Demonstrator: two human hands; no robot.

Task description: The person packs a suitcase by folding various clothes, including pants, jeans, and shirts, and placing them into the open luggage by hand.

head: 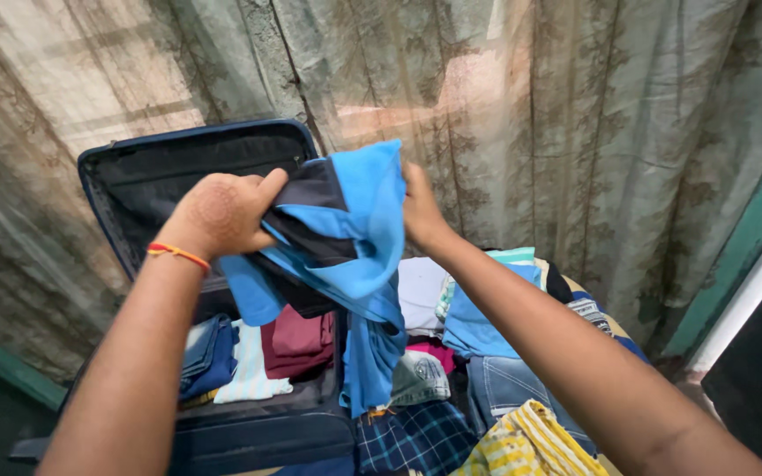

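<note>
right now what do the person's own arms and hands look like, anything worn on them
Both forearms are bare, with no sleeves in view. The left hand has a thin orange-red thread band around its wrist. The right hand shows no ring, watch or band that can be seen.

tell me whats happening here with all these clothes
A person holds up a bright blue and black fabric garment with both bare hands. The left hand grips its bunched left side; the right hand holds its far edge. Below stands an open dark blue suitcase, lid raised, with folded clothes inside, among them a maroon folded garment. A loose pile beside it includes blue denim jeans and a yellow striped cloth.
</note>
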